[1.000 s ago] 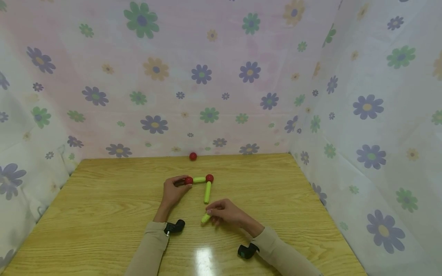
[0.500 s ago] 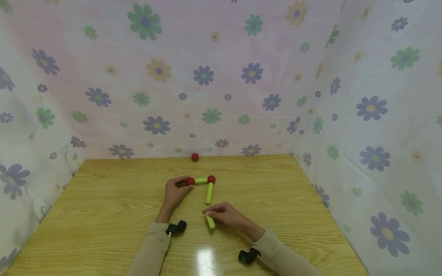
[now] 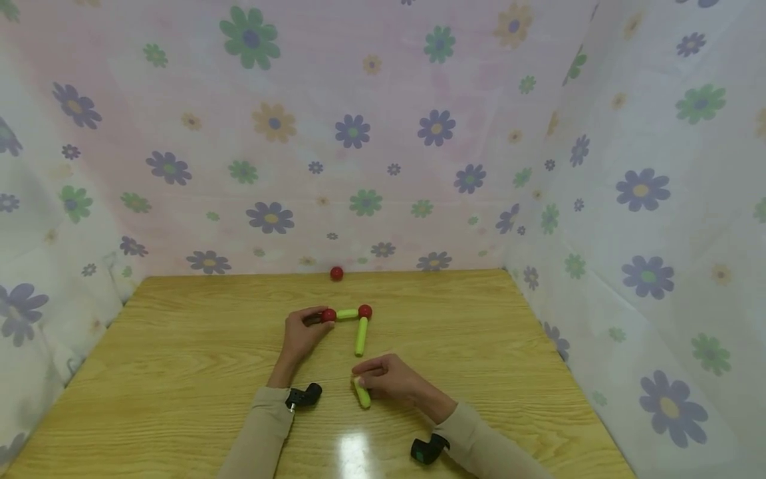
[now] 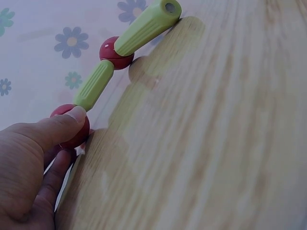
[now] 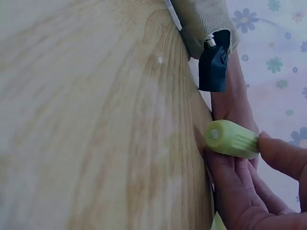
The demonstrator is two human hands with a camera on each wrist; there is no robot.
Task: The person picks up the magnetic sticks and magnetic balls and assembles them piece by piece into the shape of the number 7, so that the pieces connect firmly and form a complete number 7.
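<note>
My left hand [image 3: 299,339] pinches a red ball [image 3: 328,316] between thumb and fingers on the table. From that ball a short yellow-green magnetic rod [image 4: 94,85] runs to a second red ball [image 3: 365,311]. Another yellow-green rod [image 3: 361,338] extends from this corner ball toward me, making an L shape. Its free end shows a grey metal disc in the left wrist view. Nearer to me, my right hand [image 3: 393,379] holds a separate yellow-green magnetic rod [image 5: 232,139] between thumb and fingers, apart from the L. A metal tip shows at its end.
A loose red ball [image 3: 337,273] lies at the table's far edge, against the flowered cloth [image 3: 311,166]. Cloth also hangs along both sides of the wooden table [image 3: 179,359]. Black wrist cameras [image 3: 305,396] stick out from both sleeves.
My right hand has turned its rod from slanting down-left to slanting down-right, then lowered it slightly toward me. The left hand and the L of balls and rods stay put.
</note>
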